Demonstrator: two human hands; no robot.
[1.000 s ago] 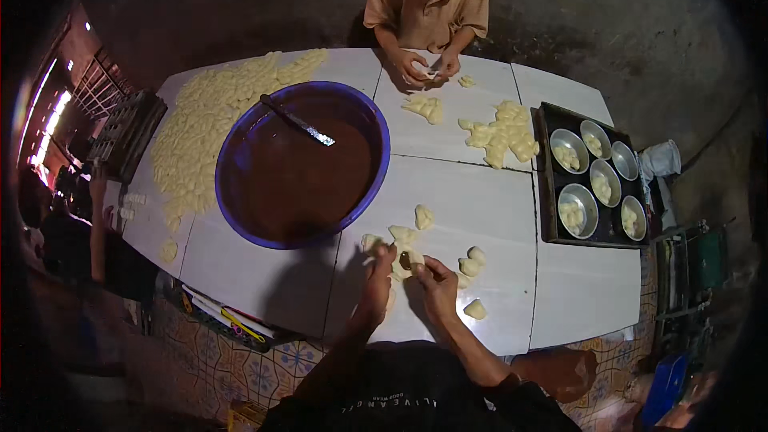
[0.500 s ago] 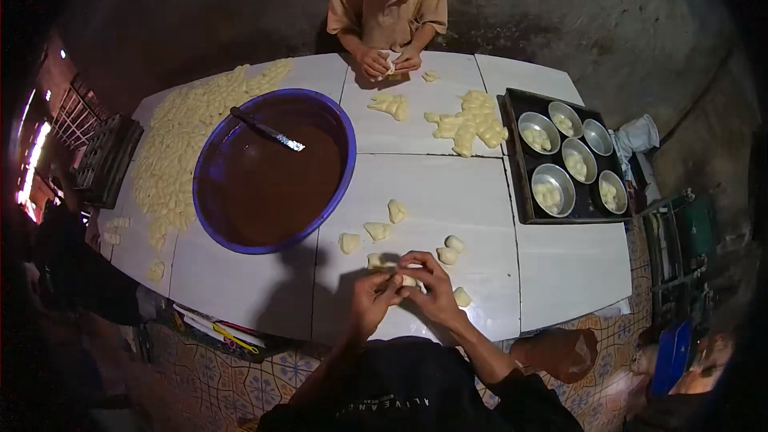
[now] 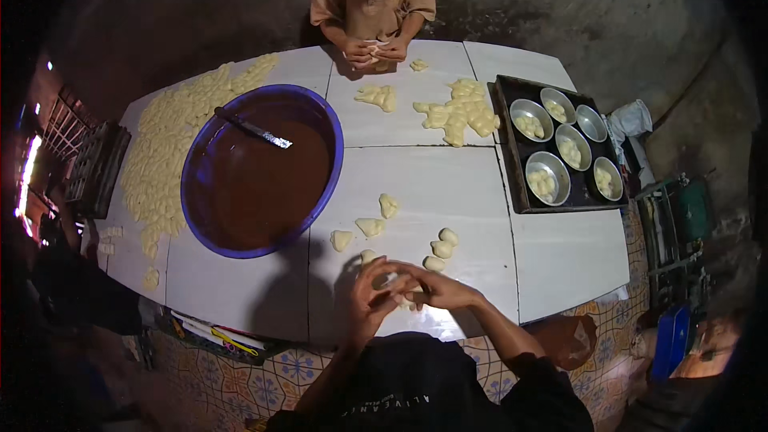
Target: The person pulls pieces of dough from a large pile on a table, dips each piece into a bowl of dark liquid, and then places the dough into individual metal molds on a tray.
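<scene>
At the table's near edge my left hand (image 3: 370,298) and my right hand (image 3: 442,290) meet, fingers curled around a pale piece of dough (image 3: 410,299). My fingers hide much of it. Just beyond my right hand, three smooth dough balls lie in a slanting row, the middle one (image 3: 442,249) touching or almost touching its neighbours. Ahead of my left hand are several rough, uneven lumps of dough (image 3: 370,227); the nearest is partly covered by my fingers.
A blue tub (image 3: 338,168) of brown contents with a long-bladed tool (image 3: 254,128) stands left. Beyond it spread many dough pieces (image 3: 160,168). Far right, a black tray (image 3: 552,210) carries round metal tins with dough. Opposite, a co-worker (image 3: 374,0) handles something pale near flattened dough (image 3: 460,112).
A third ball now sits with the two beside my right hand. The lump that lay to the right of that hand no longer shows there. The whole view has shifted slightly.
</scene>
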